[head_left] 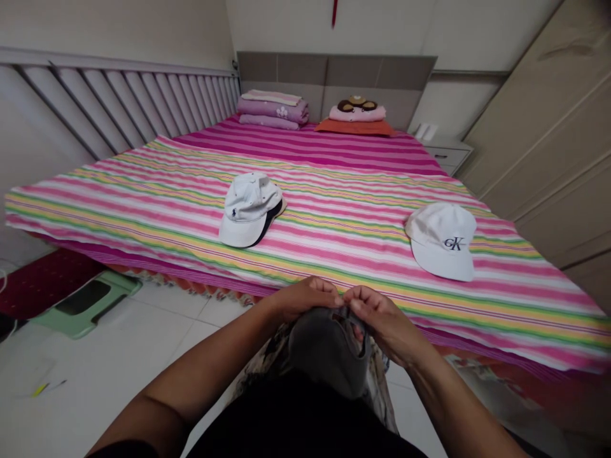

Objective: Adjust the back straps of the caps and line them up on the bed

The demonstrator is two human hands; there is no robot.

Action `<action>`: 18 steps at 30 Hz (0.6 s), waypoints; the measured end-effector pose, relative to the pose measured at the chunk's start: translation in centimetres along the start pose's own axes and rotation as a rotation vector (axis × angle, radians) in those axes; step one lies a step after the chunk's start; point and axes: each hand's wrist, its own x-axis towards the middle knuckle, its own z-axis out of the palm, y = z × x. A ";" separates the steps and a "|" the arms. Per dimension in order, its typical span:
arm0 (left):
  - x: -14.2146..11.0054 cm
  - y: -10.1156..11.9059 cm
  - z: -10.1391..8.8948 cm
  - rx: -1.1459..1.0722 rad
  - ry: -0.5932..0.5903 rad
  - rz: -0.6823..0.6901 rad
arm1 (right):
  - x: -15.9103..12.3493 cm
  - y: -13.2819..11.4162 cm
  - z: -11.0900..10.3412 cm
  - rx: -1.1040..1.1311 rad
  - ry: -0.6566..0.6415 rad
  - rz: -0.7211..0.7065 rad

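A dark grey baseball cap point(317, 346) hangs in front of my body, its back strap and opening turned up toward me. My left hand point(310, 299) pinches the strap from the left, fingers closed. From the other side my right hand point(379, 318) grips the strap near its end, the fingertips of both hands almost meeting. Beyond them on the bed lies a white cap point(252, 197) with a small dark logo, a dark-brimmed cap partly showing beneath it. To the right rests another white cap point(443, 238) with dark "CK" lettering.
A striped sheet point(334, 248) covers the bed's near part. Folded purple bedding point(272, 109) and a pink folded stack point(358, 114) sit by the headboard point(300, 70). On the floor at left stands a green stool point(90, 305); a nightstand point(449, 152) is at right.
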 end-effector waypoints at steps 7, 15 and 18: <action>0.1 -0.2 0.7 -0.185 0.044 0.042 | -0.3 -1.1 0.2 0.139 -0.009 -0.032; -0.2 0.2 0.1 -0.125 0.021 -0.091 | -0.1 -1.2 0.0 -0.081 0.039 -0.114; 0.1 0.0 -0.2 -0.203 -0.010 -0.049 | 0.0 -1.1 0.0 -0.208 0.008 -0.124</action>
